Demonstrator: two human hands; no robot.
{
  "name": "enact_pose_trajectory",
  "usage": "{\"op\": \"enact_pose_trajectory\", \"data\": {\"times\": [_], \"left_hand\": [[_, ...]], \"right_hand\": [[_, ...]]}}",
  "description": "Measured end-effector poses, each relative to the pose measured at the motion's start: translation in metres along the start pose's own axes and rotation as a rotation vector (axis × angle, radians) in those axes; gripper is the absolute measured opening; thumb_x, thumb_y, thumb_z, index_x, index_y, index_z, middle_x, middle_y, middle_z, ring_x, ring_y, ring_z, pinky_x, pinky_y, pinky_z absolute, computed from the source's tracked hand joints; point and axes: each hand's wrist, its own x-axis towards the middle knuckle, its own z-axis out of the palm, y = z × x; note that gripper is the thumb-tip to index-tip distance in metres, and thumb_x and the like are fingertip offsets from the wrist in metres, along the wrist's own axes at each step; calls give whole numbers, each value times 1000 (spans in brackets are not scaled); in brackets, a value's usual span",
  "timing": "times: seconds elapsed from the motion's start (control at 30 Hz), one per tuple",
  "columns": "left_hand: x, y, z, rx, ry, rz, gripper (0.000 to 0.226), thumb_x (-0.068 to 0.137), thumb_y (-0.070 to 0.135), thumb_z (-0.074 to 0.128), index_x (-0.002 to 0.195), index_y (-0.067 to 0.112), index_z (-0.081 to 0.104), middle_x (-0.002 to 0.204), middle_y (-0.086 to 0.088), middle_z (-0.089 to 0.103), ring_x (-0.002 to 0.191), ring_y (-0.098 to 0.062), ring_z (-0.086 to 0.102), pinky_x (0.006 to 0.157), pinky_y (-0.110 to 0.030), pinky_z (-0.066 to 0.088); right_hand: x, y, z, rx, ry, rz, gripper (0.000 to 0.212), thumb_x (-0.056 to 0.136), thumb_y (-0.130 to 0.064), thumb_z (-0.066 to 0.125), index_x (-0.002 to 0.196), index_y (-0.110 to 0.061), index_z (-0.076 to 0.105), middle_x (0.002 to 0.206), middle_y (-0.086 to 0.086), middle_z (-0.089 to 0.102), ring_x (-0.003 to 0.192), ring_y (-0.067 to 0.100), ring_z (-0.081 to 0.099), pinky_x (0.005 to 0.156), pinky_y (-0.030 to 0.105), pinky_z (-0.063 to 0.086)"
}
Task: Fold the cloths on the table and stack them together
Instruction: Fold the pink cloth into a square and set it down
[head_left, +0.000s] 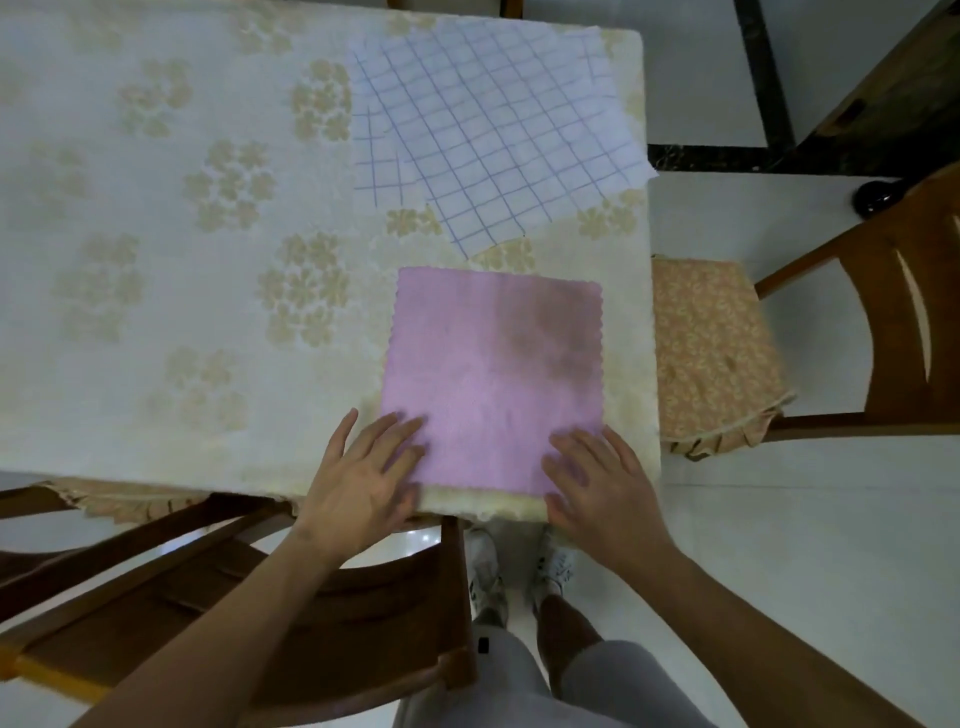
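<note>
While both hands, left hand (363, 467) & right hand (597, 478), lie flat w/ straight fingers on near corners of the pink cloth (493, 374) at near table (156, 260) edge, checked cloths (493, 135) far right look unfolded, so most work remains.

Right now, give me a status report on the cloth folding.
Left hand and right hand open, flat on pink cloth's near corners. Pink cloth unfolded. Checked cloths loose beyond it, not stacked. Nothing in the way.
</note>
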Motion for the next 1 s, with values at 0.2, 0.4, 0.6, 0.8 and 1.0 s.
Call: {"op": "enact_pose_trajectory", "data": {"times": [0.2,0.4,0.6,0.8,1.0], "left_hand": [[2,1,4,13,7,37,31,85,32,57,111,17,66,148,-5,50,133,-29,50,112,-60,31],[5,2,7,20,34,77,28,85,32,55,105,19,70,143,-7,55,126,-29,56,111,-58,33],[4,4,9,33,3,88,32,87,35,50,105,18,71,142,-9,55,125,-30,56,111,-59,33],[8,7,9,43,38,108,30,89,33,49,101,18,72,139,-9,56,121,-29,58,111,-57,33],[13,3,12,40,81,96,18,85,29,61,94,16,71,134,-8,59,115,-28,59,111,-56,32]], "right_hand": [[-6,-4,8,4,19,25,20,84,-20,62,101,-14,71,129,12,64,123,31,58,110,52,39],[-12,-6,9,26,-3,24,17,79,-21,67,94,-15,71,127,11,64,121,31,59,110,52,39],[-10,-6,6,24,-7,4,8,80,-19,66,84,-15,72,127,9,64,121,30,59,112,52,37],[-8,-8,6,-12,19,-34,11,80,-15,68,69,-14,69,125,9,66,119,29,59,112,51,37],[-4,-6,7,-35,41,-50,14,80,-12,68,65,-12,68,122,11,67,115,30,61,112,52,37]]}}
